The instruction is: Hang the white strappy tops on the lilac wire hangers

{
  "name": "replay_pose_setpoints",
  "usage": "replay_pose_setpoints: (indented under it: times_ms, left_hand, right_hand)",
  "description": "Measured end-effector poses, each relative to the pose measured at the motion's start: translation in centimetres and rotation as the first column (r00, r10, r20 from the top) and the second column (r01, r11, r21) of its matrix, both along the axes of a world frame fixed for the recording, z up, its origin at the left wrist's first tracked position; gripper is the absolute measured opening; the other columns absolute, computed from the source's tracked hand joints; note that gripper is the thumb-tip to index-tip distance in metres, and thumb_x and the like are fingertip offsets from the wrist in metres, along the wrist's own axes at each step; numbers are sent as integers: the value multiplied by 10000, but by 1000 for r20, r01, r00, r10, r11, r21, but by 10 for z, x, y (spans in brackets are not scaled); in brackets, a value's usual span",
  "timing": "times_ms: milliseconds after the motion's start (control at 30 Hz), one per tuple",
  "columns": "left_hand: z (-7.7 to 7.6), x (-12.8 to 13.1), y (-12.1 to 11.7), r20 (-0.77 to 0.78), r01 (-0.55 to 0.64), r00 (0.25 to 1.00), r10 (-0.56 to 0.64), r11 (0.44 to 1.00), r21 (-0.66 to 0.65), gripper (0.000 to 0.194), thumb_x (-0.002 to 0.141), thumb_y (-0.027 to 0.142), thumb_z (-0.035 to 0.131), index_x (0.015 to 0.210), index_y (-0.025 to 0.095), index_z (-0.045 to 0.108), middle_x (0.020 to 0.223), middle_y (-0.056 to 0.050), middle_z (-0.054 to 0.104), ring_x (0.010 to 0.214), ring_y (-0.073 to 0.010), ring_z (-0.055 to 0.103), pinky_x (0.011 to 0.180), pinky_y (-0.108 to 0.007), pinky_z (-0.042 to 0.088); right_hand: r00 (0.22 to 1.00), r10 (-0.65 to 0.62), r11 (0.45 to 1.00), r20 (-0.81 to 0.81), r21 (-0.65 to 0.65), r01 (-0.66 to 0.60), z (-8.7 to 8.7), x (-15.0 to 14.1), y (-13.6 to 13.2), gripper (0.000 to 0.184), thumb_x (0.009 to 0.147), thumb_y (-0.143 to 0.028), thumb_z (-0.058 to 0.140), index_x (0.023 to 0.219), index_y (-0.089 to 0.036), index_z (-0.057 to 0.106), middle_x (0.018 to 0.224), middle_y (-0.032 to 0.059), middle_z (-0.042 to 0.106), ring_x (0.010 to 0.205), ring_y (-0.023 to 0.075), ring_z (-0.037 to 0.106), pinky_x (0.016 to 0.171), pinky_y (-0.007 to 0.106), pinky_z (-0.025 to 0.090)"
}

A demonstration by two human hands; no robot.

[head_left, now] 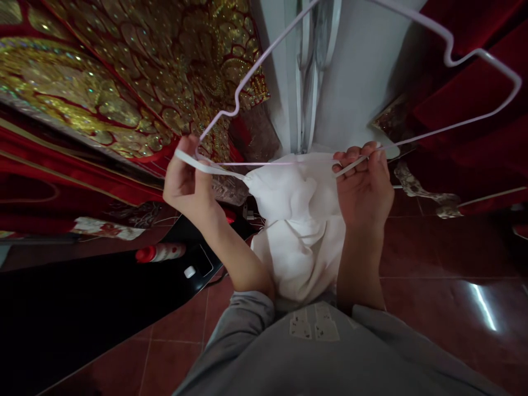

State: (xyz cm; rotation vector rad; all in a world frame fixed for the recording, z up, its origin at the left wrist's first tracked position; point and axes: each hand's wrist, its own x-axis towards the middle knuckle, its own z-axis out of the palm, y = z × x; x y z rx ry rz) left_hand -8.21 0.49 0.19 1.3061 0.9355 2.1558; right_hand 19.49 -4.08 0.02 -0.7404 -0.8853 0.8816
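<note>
My left hand [193, 179] is closed in a pinch on a white strap [218, 169], right by the left corner of a pale pink wire clothes hanger [237, 102]. Between my hands hangs a white garment [305, 192], gathered where the left strap joins it. My right hand [365, 190], palm toward me, has its fingers curled over another white strap and the hanger's lower bar. That bar runs level across the garment's top edge. The hanger's right end extends past my right hand, and its top lies out of the frame.
Red clothing with gold sequins [136, 82] hangs at left, dark red fabric [462, 99] at right. Behind stands a pale cabinet [358, 66] with long handles. A black table [103, 291] holds a red-capped bottle [160, 253], a phone [204, 261] and a small white case [190, 272].
</note>
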Motion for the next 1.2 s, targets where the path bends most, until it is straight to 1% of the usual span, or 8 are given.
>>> replay_pose_setpoints:
  times_ms: [167,300,500,700,867,967,1067,1200]
  left_hand:
    - [37,14,-2,-48,122,991,-128,985,-125,245,950,129,869,1150,232,773,1245,20,809,1492,-357,583,830,-346,629]
    - [46,16,1,-66,123,988,-137,975,-184,296,924,121,902,1178,179,761,1239,22,799,1473,-294,599,1010,-332,610]
    - [46,14,-2,-60,185,979,-195,973,-141,270,880,166,941,1091,293,830,1178,32,835,1410,-322,673,1004,-386,622]
    - [77,31,-2,-289,120,942,-171,975,-187,56,977,267,858,1022,234,856,1051,-52,818,1250,-373,737,1044,-546,576]
    - [94,32,6,-309,125,928,-207,956,-266,251,1039,252,771,790,223,761,791,-51,683,1293,-384,687,1053,-549,561]
    - [84,28,10,-234,89,959,-157,958,-274,234,1016,187,801,787,182,755,744,-16,626,1106,-268,718,989,-428,565]
    - [58,26,9,36,83,996,-77,974,-213,184,1054,58,718,918,175,755,760,33,641,995,-163,717,894,-332,540]
    - [15,43,-2,374,239,914,-156,953,-186,171,1152,334,602,1135,239,743,965,-1,747,1126,-163,743,924,-316,573]
  right_hand:
    - [1000,4,1000,-5,3,-4,-1,0,0,252,1023,-542,589,986,-293,592,900,1,635,1007,196,731,823,352,599]
    - [1000,11,1000,16,4,-11,-3,5,0,263,1018,-558,607,982,-298,612,921,7,652,1020,200,741,802,344,599]
    - [983,11,1000,-182,-26,-16,12,-4,-4,236,970,-511,721,878,-299,678,822,-6,634,903,164,724,721,293,583]
    - [949,-31,998,-312,-54,15,22,-16,-3,210,958,-459,739,826,-303,691,779,-12,619,834,155,688,694,286,570]
    - [950,-2,998,-312,-65,-19,21,-18,-4,212,963,-468,734,830,-307,698,789,-10,621,848,154,698,690,288,571]
    - [957,6,998,-288,-63,-25,20,-17,-4,217,978,-473,718,845,-306,686,803,-7,613,875,155,699,713,294,570]
    - [966,17,997,-259,-74,-38,17,-19,-3,223,971,-498,718,864,-310,666,825,3,616,918,185,698,764,333,575]
    - [989,23,995,-149,-97,-38,13,-20,-3,282,962,-592,685,917,-325,607,856,17,612,996,232,691,881,397,583]
